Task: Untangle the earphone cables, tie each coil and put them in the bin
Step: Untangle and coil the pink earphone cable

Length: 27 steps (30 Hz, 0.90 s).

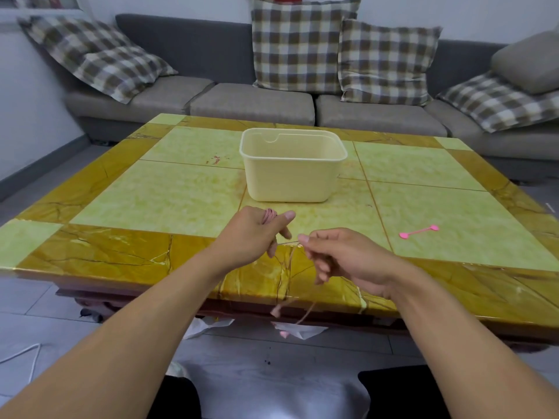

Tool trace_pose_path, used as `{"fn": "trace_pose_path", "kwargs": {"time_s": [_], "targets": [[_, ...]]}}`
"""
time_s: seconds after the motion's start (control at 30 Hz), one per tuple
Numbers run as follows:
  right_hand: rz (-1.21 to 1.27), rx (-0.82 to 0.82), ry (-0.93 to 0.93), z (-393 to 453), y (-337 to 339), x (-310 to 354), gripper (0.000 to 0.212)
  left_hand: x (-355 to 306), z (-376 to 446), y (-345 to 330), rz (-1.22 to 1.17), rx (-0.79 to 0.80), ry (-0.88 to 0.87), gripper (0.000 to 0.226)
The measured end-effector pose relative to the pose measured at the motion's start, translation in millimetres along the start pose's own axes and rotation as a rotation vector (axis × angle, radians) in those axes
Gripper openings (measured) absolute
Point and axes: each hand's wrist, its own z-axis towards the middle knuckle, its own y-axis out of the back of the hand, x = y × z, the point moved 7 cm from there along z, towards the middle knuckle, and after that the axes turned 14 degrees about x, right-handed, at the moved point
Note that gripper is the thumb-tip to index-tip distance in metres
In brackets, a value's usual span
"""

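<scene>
Two hands are up over the near edge of the table (121, 189). Pink cable (291, 261) is wound round the curled fingers of the left hand (252, 234), thumb out straight. A short run is pinched at the fingertips of the right hand (335, 255), the other fingers loosely bent; the rest hangs below the table edge. Beyond the hands the bin (292, 173) is seen, and a pink tie (419, 231) lies well off to the right.
</scene>
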Motion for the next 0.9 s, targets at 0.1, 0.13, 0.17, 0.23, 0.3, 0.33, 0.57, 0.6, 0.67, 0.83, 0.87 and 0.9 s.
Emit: {"fn": "trace_pose_path", "kwargs": {"time_s": [0.1,0.13,0.17,0.23,0.3,0.33,0.57,0.6,0.67,0.83,0.87,0.9], "targets": [[-0.061,-0.048,-0.031,-7,14,-1,0.031,12,1,-2,0.051,0.140,0.125,0.074],[-0.062,-0.071,-0.022,-8,18,0,0.031,16,1,-4,0.044,0.192,0.164,0.074],[-0.046,-0.105,0.003,-10,22,2,0.032,19,0,-6,0.015,0.256,0.189,0.074],[0.021,-0.203,0.076,-12,33,5,0.032,18,-3,-16,-0.162,0.402,0.198,0.069],[0.085,-0.292,0.147,-13,40,7,0.032,11,-7,-27,-0.411,0.561,0.159,0.063],[0.091,-0.323,0.171,-13,43,8,0.031,5,-8,-32,-0.503,0.638,0.127,0.059],[0.026,-0.271,0.183,-9,39,9,0.030,-29,-19,-35,-1.096,1.000,-0.108,0.036],[0.018,-0.244,0.173,-6,36,8,0.031,-34,-16,-30,-1.212,0.964,-0.159,0.034],[-0.002,-0.216,0.151,0,26,4,0.031,-39,-10,-24,-1.357,0.806,-0.205,0.038],[-0.290,-0.111,0.059,17,-11,-3,0.026,-28,5,-16,-1.364,0.314,-0.224,0.048],[-0.348,-0.080,0.031,19,-17,-4,0.024,-22,8,-13,-1.337,0.237,-0.222,0.046],[-0.403,-0.063,0.007,20,-20,-5,0.024,-17,11,-10,-1.294,0.166,-0.220,0.044]]}}
